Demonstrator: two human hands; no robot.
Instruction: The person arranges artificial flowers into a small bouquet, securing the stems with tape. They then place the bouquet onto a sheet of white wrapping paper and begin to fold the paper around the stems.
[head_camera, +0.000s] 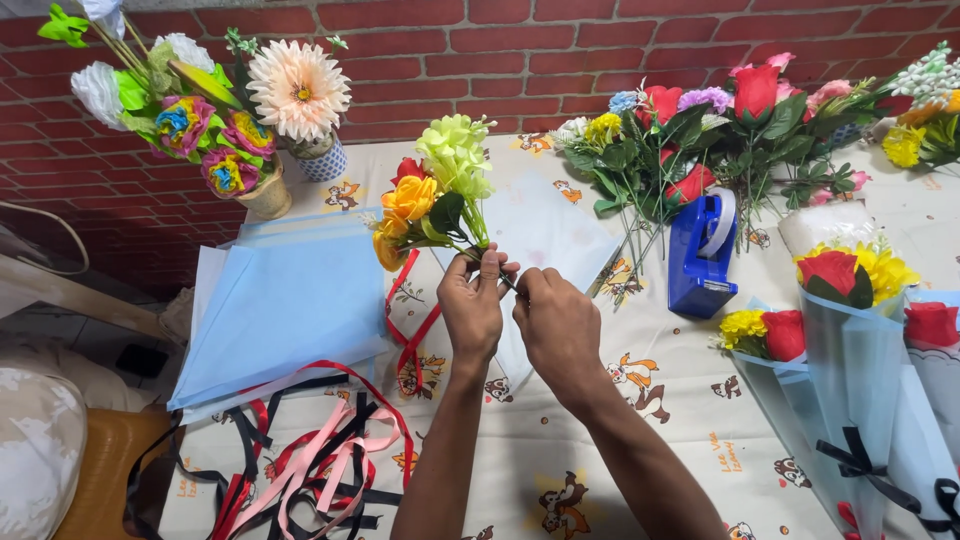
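While both hands meet above the table, the parts of the scene read as follows.

Left hand (472, 305): fingers closed around the stems of the small bouquet (432, 200), holding it tilted up and away.
Right hand (558, 325): fingertips pinched together at the same stems, just beside the left hand's fingers.
Small bouquet: yellow-green, orange and red artificial flowers, raised over the pale blue wrapping sheet (540, 235).
Red ribbon (410, 320): hangs from the stems down to the table.
Tape dispenser (703, 255): blue, standing right of the hands.
Loose flowers (700, 140): heaped behind the dispenser.
Wrapped bouquets (850, 330): lying at the right edge.
Ribbon pile (310, 465): pink, red, black, lower left.
Tablecloth (580, 460): cartoon-printed.
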